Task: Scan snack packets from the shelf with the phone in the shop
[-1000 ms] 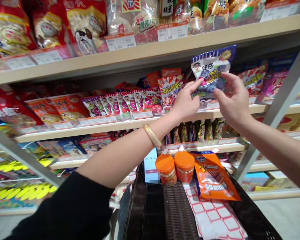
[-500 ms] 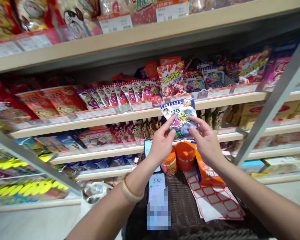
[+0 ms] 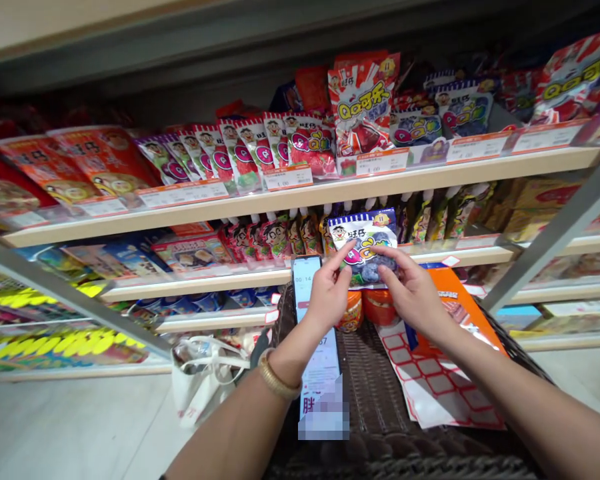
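Note:
A blue-and-white gummy candy bag [image 3: 373, 270] with blueberries printed on it is held up between my two hands, front side facing me. My left hand [image 3: 331, 293] pinches its left edge between thumb and fingers. On the other edge, my right hand [image 3: 411, 293] grips in the same way. The bag hangs upright in front of the lower shelf, above a dark woven basket [image 3: 367, 393]. An orange-lidded jar [image 3: 350, 313] and a red-orange jar [image 3: 379, 308] stand right below it.
Two phones lie left in the basket, the nearer one [image 3: 320, 373] lit. An orange packet [image 3: 463, 310] and red-patterned paper [image 3: 445, 393] lie right. The shelf [image 3: 220, 213] holds candy bags. A white bag [image 3: 200, 380] is on the floor.
The view has shifted, with the shelves looking larger and the upper one mostly out of sight. The candy bag sits lower, now below the shelf edge, still in both hands.

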`<state>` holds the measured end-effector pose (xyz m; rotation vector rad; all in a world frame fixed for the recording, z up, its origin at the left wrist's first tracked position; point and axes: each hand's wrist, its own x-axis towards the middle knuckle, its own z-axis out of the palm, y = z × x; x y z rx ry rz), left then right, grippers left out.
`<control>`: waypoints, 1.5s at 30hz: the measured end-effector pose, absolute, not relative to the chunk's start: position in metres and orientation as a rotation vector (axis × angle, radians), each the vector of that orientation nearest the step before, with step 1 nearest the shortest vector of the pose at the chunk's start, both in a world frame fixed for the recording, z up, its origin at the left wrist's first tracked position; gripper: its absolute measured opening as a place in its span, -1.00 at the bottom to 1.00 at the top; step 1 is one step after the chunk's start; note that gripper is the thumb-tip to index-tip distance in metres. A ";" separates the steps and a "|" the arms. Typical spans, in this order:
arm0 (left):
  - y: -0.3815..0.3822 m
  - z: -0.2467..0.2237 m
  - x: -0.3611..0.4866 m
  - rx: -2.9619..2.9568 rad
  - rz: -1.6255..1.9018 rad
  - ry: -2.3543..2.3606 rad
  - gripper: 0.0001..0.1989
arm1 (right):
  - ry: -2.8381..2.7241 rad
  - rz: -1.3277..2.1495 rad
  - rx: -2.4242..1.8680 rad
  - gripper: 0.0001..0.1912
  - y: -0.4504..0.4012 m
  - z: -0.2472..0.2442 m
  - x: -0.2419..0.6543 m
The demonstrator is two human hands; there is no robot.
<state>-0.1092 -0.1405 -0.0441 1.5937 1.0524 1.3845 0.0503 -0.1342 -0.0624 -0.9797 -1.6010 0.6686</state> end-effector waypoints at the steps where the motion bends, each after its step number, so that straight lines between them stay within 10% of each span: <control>1: -0.141 -0.044 -0.110 1.600 1.376 1.052 -0.56 | -1.610 0.669 -0.979 -0.67 -0.134 -0.063 0.051; 45: -0.138 -0.064 -0.112 1.563 1.446 0.814 -0.42 | -1.501 0.820 -0.894 -0.28 -0.143 -0.070 0.049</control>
